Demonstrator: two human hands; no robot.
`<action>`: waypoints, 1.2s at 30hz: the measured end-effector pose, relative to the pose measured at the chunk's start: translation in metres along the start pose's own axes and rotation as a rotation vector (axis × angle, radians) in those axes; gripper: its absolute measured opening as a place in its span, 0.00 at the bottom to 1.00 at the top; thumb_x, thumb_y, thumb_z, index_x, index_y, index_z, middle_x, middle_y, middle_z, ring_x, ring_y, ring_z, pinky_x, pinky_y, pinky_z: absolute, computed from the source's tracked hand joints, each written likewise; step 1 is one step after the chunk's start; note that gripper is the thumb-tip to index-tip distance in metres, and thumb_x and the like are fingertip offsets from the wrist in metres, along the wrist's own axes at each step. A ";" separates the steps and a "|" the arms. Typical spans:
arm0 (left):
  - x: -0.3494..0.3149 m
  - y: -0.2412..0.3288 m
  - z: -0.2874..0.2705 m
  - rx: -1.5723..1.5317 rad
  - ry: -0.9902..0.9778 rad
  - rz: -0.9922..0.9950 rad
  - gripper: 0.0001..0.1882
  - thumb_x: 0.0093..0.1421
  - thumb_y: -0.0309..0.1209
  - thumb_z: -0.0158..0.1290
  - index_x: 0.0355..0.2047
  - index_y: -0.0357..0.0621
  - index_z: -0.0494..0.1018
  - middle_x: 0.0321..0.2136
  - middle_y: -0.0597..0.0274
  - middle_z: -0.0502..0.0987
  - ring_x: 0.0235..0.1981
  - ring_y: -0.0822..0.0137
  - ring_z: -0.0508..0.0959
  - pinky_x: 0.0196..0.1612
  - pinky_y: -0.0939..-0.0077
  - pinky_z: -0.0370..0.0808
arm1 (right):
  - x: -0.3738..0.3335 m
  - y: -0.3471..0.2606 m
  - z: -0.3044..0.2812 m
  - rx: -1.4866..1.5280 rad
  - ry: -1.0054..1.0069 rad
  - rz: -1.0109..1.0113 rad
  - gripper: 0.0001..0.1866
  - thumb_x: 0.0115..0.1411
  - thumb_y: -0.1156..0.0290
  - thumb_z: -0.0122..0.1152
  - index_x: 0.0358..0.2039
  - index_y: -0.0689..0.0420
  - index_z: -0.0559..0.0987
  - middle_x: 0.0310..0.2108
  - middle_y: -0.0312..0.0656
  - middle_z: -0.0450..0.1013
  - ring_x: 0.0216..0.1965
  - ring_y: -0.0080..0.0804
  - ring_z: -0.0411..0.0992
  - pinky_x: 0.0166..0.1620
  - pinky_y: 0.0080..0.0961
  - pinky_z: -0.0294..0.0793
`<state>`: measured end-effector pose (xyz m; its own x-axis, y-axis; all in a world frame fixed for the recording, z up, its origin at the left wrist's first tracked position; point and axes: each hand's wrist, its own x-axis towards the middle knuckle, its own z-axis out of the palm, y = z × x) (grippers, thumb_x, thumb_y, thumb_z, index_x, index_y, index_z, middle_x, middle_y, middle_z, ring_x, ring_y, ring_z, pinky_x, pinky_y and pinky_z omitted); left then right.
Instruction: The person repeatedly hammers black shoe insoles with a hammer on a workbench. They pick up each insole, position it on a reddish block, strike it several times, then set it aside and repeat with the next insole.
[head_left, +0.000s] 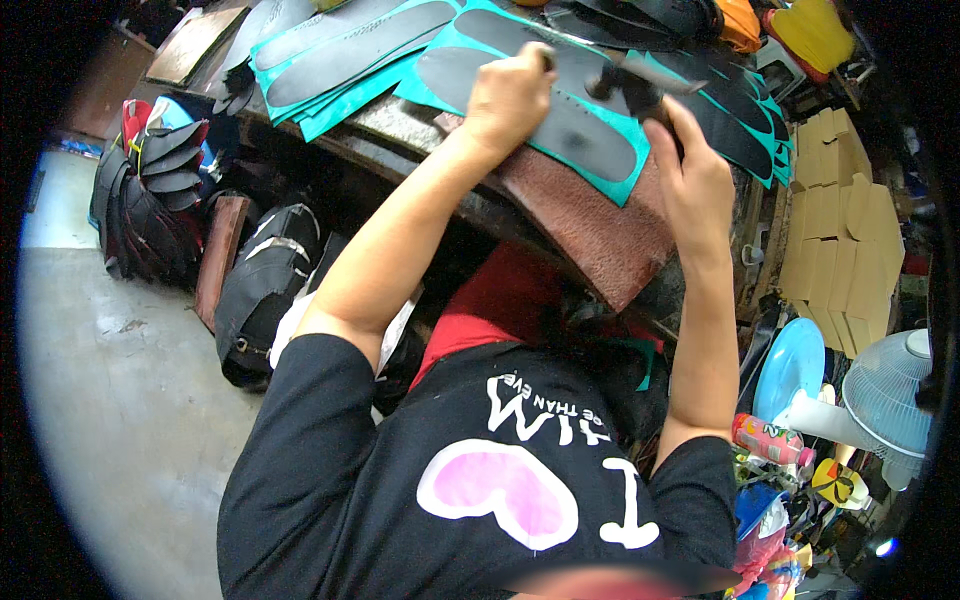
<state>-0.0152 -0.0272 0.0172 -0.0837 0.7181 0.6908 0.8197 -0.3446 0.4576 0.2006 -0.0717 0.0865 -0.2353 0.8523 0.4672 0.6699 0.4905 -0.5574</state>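
My left hand (508, 97) is closed in a fist around a short rod-like tool, perhaps a punch; only its end (548, 58) shows beside the thumb. Under this fist lies a teal sheet (622, 190) bearing long dark grey sole-shaped panels (590, 138), with a line of small marks on one. A reddish-brown board (610, 250) lies beneath the sheet. To the right, my right hand (694, 180) is closed on a hammer (640, 92), raised above the sheet. The hammer's head is dark and partly blurred, and its handle is mostly hidden by the fingers.
More teal sheets (325, 118) with grey panels are stacked at left on the worktable, and others (745, 140) at right. Bundled black pieces (150, 200) and a black bag (265, 290) stand left. Cardboard boxes (840, 240), a blue stool (790, 370) and a fan (890, 390) stand right.
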 end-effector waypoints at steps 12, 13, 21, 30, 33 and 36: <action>0.082 0.015 0.107 -0.414 -0.198 0.056 0.09 0.54 0.33 0.62 0.34 0.44 0.79 0.31 0.54 0.82 0.34 0.57 0.83 0.40 0.66 0.78 | -0.058 0.027 -0.016 -0.196 -0.115 0.150 0.21 0.65 0.55 0.56 0.54 0.51 0.76 0.45 0.50 0.77 0.46 0.50 0.76 0.45 0.36 0.75; 0.091 0.014 0.120 -0.365 -0.263 0.080 0.10 0.53 0.34 0.63 0.34 0.45 0.79 0.31 0.54 0.82 0.34 0.56 0.83 0.40 0.64 0.78 | -0.058 0.027 -0.016 -0.202 -0.109 0.125 0.21 0.64 0.55 0.56 0.53 0.50 0.76 0.43 0.49 0.78 0.43 0.50 0.77 0.43 0.38 0.76; 0.106 -0.003 0.158 0.000 -0.351 0.052 0.13 0.49 0.41 0.65 0.32 0.50 0.81 0.30 0.58 0.82 0.36 0.55 0.82 0.41 0.60 0.77 | -0.061 0.029 -0.015 -0.252 -0.083 0.099 0.19 0.64 0.54 0.56 0.52 0.46 0.76 0.39 0.46 0.78 0.37 0.51 0.77 0.38 0.41 0.76; 0.107 -0.003 0.114 -0.335 -0.144 0.009 0.08 0.51 0.35 0.62 0.31 0.49 0.80 0.28 0.57 0.81 0.31 0.60 0.82 0.37 0.66 0.77 | -0.060 0.028 -0.015 -0.235 -0.113 0.136 0.20 0.65 0.52 0.55 0.53 0.48 0.76 0.42 0.48 0.78 0.41 0.52 0.76 0.41 0.41 0.76; 0.107 0.000 0.126 -0.209 -0.305 0.035 0.09 0.51 0.38 0.63 0.31 0.53 0.81 0.28 0.62 0.82 0.32 0.60 0.83 0.37 0.65 0.77 | -0.060 0.027 -0.015 -0.238 -0.085 0.109 0.19 0.65 0.53 0.55 0.52 0.47 0.76 0.39 0.47 0.78 0.39 0.52 0.77 0.39 0.42 0.76; 0.108 -0.003 0.141 0.038 -0.400 0.034 0.11 0.50 0.41 0.64 0.33 0.55 0.81 0.31 0.63 0.83 0.35 0.59 0.82 0.39 0.62 0.77 | -0.060 0.027 -0.015 -0.245 -0.058 0.077 0.18 0.64 0.54 0.56 0.52 0.46 0.76 0.37 0.46 0.79 0.36 0.51 0.77 0.37 0.42 0.76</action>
<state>0.0527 0.1370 0.0117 0.1643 0.8880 0.4294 0.8393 -0.3545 0.4121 0.2433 -0.1122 0.0541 -0.2123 0.8980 0.3854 0.8364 0.3709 -0.4035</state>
